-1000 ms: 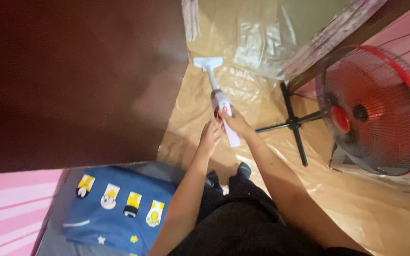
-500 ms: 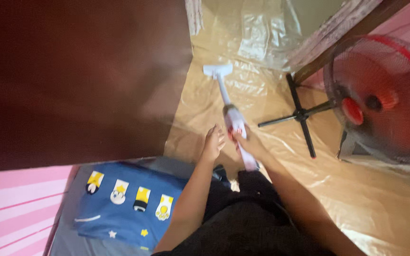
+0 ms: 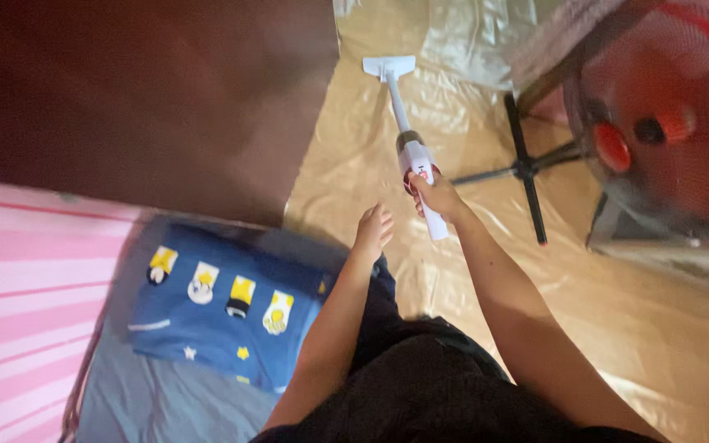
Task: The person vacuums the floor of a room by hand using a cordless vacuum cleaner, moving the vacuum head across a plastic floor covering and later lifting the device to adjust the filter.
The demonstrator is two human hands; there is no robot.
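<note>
right hand [image 3: 439, 197] wraps its fingers around the white handheld vacuum [image 3: 417, 168], angled so its nozzle [image 3: 388, 66] lies flat on the plastic-covered floor [image 3: 354, 156]; left hand [image 3: 372, 231] hangs loosely open, empty.

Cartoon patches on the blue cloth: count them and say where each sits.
4, in one slanting row on the blue star-print cloth: first patch, second patch, third patch, fourth patch. Folds could hide more.

Your right hand [image 3: 436, 197] is stretched forward on a nearly straight arm, fingers curled shut in a grip. Your left hand [image 3: 372, 230] hangs beside it, empty, fingers loosely extended and pointing forward, forearm angled inward.
</note>
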